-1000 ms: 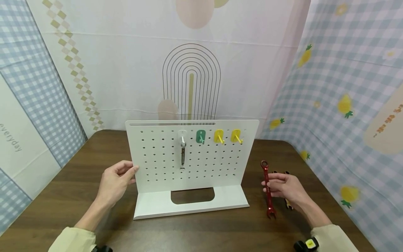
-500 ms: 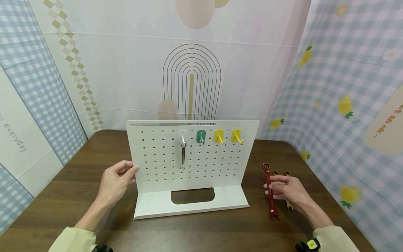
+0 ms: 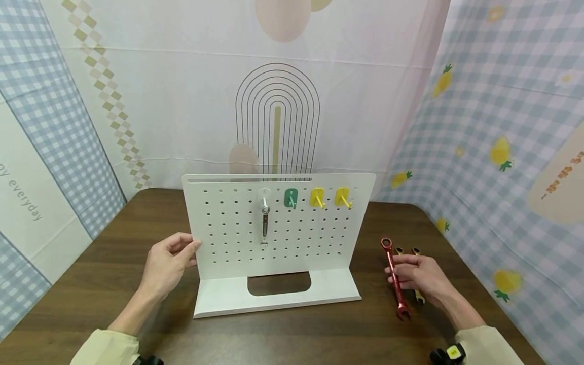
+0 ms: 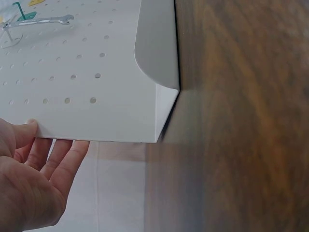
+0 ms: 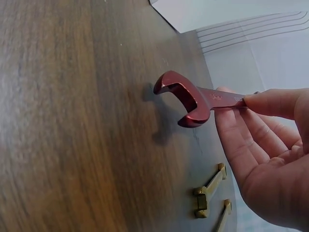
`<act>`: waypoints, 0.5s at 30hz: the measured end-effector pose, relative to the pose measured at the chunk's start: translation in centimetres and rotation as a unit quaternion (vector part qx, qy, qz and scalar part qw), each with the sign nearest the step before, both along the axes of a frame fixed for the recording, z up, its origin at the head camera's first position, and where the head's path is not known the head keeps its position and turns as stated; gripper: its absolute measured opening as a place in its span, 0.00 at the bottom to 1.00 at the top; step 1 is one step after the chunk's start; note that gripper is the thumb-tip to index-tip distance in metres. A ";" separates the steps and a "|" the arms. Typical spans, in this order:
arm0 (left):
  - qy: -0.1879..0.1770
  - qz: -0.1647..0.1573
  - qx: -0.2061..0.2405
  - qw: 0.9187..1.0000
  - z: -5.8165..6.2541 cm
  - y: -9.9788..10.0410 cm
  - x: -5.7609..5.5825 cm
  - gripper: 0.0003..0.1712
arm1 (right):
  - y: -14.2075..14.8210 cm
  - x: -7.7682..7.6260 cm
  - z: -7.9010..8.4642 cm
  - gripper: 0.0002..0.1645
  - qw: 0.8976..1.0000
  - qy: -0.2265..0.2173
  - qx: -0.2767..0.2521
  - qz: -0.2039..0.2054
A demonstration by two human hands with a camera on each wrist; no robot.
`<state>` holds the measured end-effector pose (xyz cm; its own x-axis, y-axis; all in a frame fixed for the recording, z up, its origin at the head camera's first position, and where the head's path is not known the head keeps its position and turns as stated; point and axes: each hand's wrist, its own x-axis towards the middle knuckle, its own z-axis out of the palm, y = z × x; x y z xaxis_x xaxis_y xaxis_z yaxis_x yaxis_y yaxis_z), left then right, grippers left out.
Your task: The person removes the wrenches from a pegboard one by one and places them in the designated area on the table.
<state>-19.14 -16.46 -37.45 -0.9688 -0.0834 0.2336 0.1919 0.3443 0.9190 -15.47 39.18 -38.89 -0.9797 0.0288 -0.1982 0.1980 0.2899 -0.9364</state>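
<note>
With the right hand point(image 3: 418, 277), pinches the red wrench point(image 3: 398, 290) mid-shank above the table point(image 3: 292, 339), near two gold wrenches point(image 5: 212, 185); could drop it through a loose pinch. With the left hand point(image 3: 165, 262), grips the pegboard point(image 3: 230, 218) by its edge; could tip it by tugging.

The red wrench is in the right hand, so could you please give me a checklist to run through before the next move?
1. Red wrench pinched by the right hand: ok.
2. Pegboard held at its side edge by the left hand: ok.
3. Silver wrench hanging from the white hook: ok.
4. Green hook bare: ok.
5. Gold wrenches apart from the red one in the right wrist view: ok.
6. Red wrench fitting the green hook: cannot tell.
</note>
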 end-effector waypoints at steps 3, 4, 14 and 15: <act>-0.001 0.000 0.000 1.000 0.0 0.0 0.0 0.12 | 0.1 0.1 0.0 0.32 1.000 -0.003 0.005 -0.001; -0.001 0.001 0.000 1.000 0.0 0.0 0.0 0.12 | 0.1 0.1 0.0 0.31 1.000 -0.005 0.006 -0.003; 0.002 0.001 0.000 1.000 0.0 0.0 0.0 0.12 | 0.4 0.2 -0.2 0.31 1.000 -0.010 0.021 -0.017; 0.002 0.002 0.000 1.000 0.0 0.0 0.0 0.12 | 0.4 0.2 -0.3 0.31 1.000 -0.009 0.021 -0.018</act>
<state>-19.16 -16.46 -37.48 -0.9673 -0.0871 0.2384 0.1951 0.3460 0.9177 -15.29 39.59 -39.17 -0.9739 0.0735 -0.2146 0.2268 0.3209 -0.9196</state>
